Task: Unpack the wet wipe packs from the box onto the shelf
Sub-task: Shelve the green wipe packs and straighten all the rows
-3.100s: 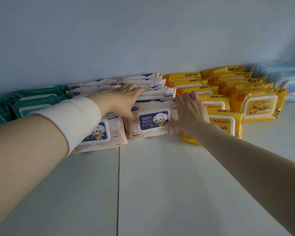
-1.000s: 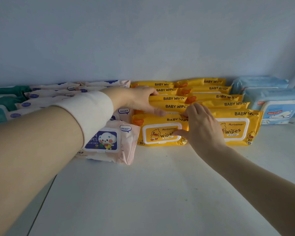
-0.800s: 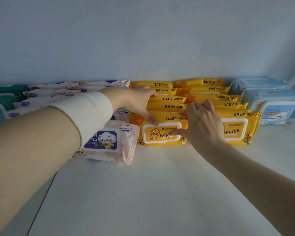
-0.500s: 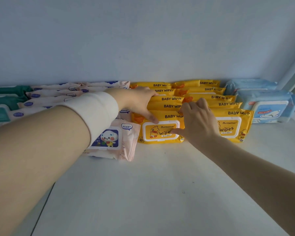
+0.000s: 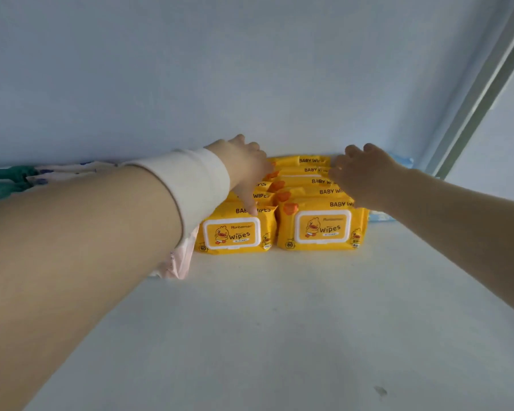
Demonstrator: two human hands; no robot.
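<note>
Two rows of yellow wet wipe packs [image 5: 321,229] stand leaning on the white shelf [image 5: 279,321] against the back wall. My left hand [image 5: 244,170] rests on top of the left yellow row [image 5: 232,235], fingers spread, one fingertip on the front pack's top edge. My right hand [image 5: 359,173] lies flat over the tops of the right yellow row, fingers apart. Neither hand grips a pack. Pink packs [image 5: 175,262] show only as an edge under my left forearm. The box is out of view.
Green packs [image 5: 3,179] and pale pink-and-white packs [image 5: 72,169] line the back wall at the left. Light blue packs [image 5: 383,216] sit behind my right wrist. A grey upright post [image 5: 481,90] bounds the shelf at the right.
Both hands have slid from the front yellow packs back onto the tops of the rows. The view has shifted right, so the yellow packs are centred and the pink ones are mostly hidden.
</note>
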